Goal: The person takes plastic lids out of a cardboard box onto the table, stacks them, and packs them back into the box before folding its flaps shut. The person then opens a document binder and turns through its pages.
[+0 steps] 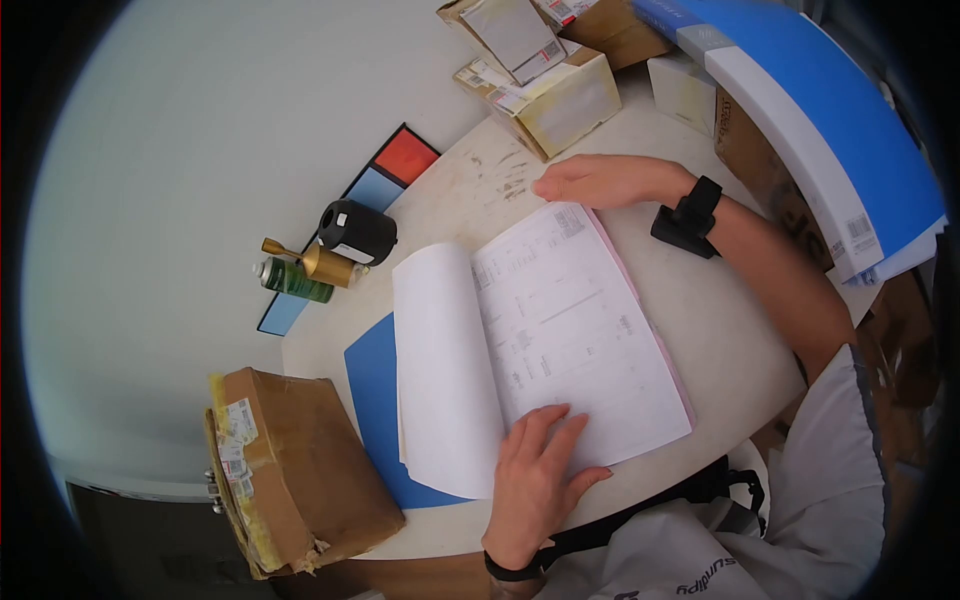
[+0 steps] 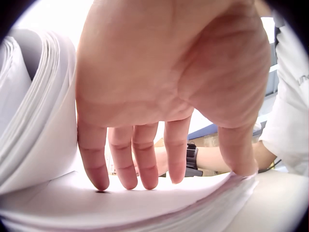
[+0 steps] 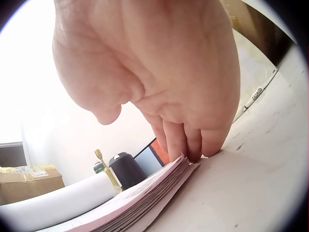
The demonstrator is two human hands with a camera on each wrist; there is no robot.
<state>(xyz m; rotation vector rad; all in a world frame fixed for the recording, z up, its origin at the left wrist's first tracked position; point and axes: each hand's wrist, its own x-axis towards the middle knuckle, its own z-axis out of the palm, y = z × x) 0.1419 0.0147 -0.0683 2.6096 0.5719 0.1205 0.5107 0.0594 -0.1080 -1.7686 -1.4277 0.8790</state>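
Note:
A thick stack of printed sheets (image 1: 570,320) lies on the table, with a bundle of pages (image 1: 445,370) curled over to its left. My left hand (image 1: 535,485) rests on the lower part of the printed page, fingers extended. In the left wrist view the fingertips (image 2: 149,181) touch the sheet and the thumb is at the stack's edge. At the far top corner is my right hand (image 1: 605,180). Its fingers (image 3: 176,140) reach down beside the corner of the stack (image 3: 140,203) in the right wrist view, while the thumb stays raised off the paper.
Under the curled pages lies a blue folder (image 1: 370,390). A worn cardboard box (image 1: 310,465) stands at the left. Along the wall are a black container (image 1: 357,233), a gold holder (image 1: 328,266) and a green can (image 1: 295,280). More boxes (image 1: 570,100) and a blue-white binder (image 1: 800,130) stand at the right.

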